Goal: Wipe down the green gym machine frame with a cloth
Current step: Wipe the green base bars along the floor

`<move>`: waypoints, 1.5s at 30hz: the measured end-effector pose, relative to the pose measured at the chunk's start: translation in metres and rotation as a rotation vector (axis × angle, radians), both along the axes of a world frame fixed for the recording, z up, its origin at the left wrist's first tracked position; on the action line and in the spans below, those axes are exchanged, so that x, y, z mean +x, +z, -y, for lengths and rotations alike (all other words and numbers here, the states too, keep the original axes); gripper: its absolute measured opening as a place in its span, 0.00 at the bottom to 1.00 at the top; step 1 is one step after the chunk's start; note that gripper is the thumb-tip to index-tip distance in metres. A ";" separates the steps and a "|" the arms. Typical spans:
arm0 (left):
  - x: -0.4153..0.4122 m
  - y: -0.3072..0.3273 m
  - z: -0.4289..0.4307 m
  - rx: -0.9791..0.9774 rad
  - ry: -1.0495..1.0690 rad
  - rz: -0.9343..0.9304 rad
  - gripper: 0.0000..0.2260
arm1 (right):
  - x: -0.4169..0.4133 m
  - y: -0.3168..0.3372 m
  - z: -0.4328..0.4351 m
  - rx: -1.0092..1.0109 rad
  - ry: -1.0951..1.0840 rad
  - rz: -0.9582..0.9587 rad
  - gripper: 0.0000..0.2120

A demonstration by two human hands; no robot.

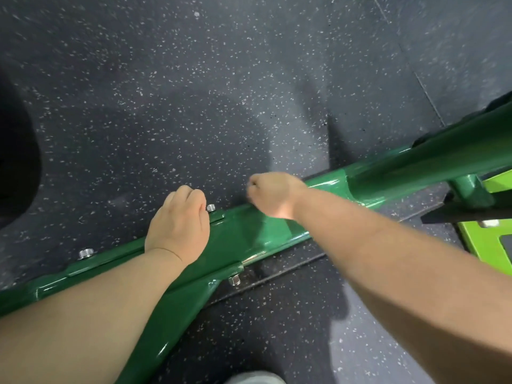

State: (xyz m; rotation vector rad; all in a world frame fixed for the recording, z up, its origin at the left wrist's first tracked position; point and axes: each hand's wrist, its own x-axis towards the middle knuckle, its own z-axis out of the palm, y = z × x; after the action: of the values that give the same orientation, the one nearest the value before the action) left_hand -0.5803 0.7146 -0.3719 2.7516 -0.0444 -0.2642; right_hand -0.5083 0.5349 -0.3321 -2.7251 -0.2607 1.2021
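Observation:
The green gym machine frame [249, 231] runs as a glossy beam from lower left to upper right across the floor. My left hand [178, 225] lies on top of the beam, and its fingers curl over the far edge beside a bolt [211, 208]. My right hand [273, 195] is a closed fist at the beam's far edge, a little further right. Its fingers are tucked under and hidden. No cloth shows in either hand.
Dark speckled rubber floor [194, 106] surrounds the frame. A thicker green tube [432, 159] rises at the right, with lime-green parts [487, 242] and a black bar [454, 214] beneath it. More bolts [86, 253] stand along the beam. A branch of the frame [171, 322] runs toward me.

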 end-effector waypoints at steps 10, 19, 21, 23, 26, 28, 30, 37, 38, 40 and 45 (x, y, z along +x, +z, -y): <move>0.000 -0.001 0.001 0.018 0.016 -0.024 0.08 | 0.043 0.007 0.069 -0.361 -0.134 0.044 0.17; 0.001 -0.001 0.000 0.005 -0.018 -0.031 0.07 | -0.037 -0.003 -0.012 0.113 -0.056 0.304 0.18; 0.001 0.000 0.001 0.016 -0.008 -0.062 0.05 | -0.065 -0.010 -0.031 0.300 0.031 0.389 0.19; 0.002 0.001 0.002 0.018 0.003 -0.065 0.06 | -0.068 -0.019 -0.015 0.348 0.109 0.415 0.20; 0.002 0.002 0.001 0.016 0.016 -0.071 0.08 | -0.066 -0.020 0.050 0.260 0.014 0.460 0.26; 0.001 0.006 0.001 -0.024 0.032 -0.059 0.09 | -0.061 -0.017 0.091 0.147 -0.137 0.509 0.27; -0.004 0.013 0.001 -0.034 0.018 -0.032 0.09 | -0.056 -0.018 0.094 0.063 -0.269 0.536 0.24; -0.069 0.036 -0.031 0.286 -0.118 -0.255 0.26 | -0.115 -0.029 0.024 0.308 0.172 0.510 0.30; -0.073 0.035 -0.034 0.314 -0.114 -0.328 0.27 | -0.110 -0.030 0.037 0.280 0.191 0.537 0.29; -0.071 0.035 -0.036 0.342 -0.099 -0.447 0.27 | -0.096 -0.037 0.062 0.138 0.027 0.603 0.29; -0.065 0.039 -0.035 0.245 -0.069 -0.501 0.27 | -0.085 -0.027 0.067 0.026 -0.399 0.643 0.29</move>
State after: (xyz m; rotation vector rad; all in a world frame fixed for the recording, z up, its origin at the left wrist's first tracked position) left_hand -0.6448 0.7495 -0.3325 2.8355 0.0282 -1.0288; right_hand -0.5930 0.4676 -0.3594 -2.8609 0.1945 0.2074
